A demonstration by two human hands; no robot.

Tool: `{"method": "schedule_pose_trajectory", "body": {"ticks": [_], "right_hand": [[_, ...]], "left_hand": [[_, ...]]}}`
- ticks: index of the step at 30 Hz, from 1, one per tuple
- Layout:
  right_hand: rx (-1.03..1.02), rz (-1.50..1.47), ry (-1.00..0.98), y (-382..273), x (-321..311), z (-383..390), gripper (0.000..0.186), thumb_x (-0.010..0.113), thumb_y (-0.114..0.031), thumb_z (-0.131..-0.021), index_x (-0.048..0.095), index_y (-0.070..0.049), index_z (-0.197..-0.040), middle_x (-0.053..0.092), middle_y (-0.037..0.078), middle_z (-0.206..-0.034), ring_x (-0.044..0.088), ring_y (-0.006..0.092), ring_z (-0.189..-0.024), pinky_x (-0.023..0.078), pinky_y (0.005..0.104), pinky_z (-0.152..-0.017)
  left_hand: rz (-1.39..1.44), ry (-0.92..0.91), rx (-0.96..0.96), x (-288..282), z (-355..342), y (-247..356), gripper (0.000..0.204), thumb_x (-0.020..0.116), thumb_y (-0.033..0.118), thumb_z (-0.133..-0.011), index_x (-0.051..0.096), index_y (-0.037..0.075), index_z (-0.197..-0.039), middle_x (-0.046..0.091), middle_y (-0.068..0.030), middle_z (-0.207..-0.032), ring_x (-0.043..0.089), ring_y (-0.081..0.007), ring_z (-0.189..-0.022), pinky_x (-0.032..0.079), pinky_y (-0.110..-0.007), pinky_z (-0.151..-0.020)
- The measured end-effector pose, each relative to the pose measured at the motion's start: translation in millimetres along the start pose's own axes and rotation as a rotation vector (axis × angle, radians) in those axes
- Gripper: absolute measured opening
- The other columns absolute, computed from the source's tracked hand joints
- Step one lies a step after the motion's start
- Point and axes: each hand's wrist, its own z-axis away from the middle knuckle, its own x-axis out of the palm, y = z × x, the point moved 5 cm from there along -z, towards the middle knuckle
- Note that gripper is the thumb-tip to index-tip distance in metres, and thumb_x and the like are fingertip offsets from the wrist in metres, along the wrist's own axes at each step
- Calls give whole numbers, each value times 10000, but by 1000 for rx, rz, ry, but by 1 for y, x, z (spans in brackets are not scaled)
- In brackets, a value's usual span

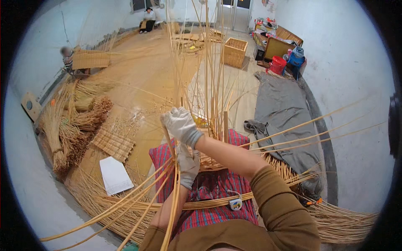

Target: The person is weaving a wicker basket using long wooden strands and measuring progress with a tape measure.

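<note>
My right hand [179,123], in a white work glove, is closed round the top of an upright wooden stake [167,138] at the front left of a partly woven basket [213,165]. Just below it, my left hand [187,165], also gloved, grips the lower stake and the pale rods beside it. Long rods [125,200] fan out toward the lower left, and tall ones rise behind my hands. The basket rests on red striped cloth [239,184] over my lap. A tape measure [235,204] hangs by a band of rods. The basket's middle is partly hidden by my right arm.
Willow bundles [71,125], a woven mat [113,143] and white sheets [114,175] lie left. A grey tarp [284,117] covers floor at right, near a red bucket [277,64]. A square basket [234,52] stands ahead. Two people [147,23] sit along the far and left walls.
</note>
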Motion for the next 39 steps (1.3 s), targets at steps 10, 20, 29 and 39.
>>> {"method": "schedule_pose_trajectory", "body": {"ticks": [10,20,29,39], "right_hand": [[752,-1287,560,49,26,249,314,564,-193,-994,515,-46,-1268,653,88,-1057,640,186,-938,533,328,-815],[1053,-1377,328,56,24,260,70,480,-117,-1019,488,-85,-1080,641,57,-877,594,116,-687,515,270,-640],[358,-397,108,57,3,75,597,562,-62,-891,356,-201,-1434,539,265,-1220,600,401,-1052,530,392,-838],[705,-991,576,39,25,287,122,451,-136,-1029,477,-33,-1089,609,70,-815,621,172,-739,530,348,-786]], "left_hand": [[132,-398,-301,-27,39,-1,541,437,364,-1023,437,-37,-1387,501,-231,-1383,450,-341,-1320,359,-401,-1097],[669,-566,-687,3,37,-26,317,514,343,-998,543,28,-1020,611,-91,-839,616,-195,-486,493,-307,-354],[51,-404,-582,2,14,15,274,582,274,-961,621,6,-996,677,-109,-910,630,-203,-790,488,-356,-735],[608,-487,-829,7,23,0,370,666,383,-912,561,29,-906,617,-98,-775,618,-182,-552,556,-334,-457]]}}
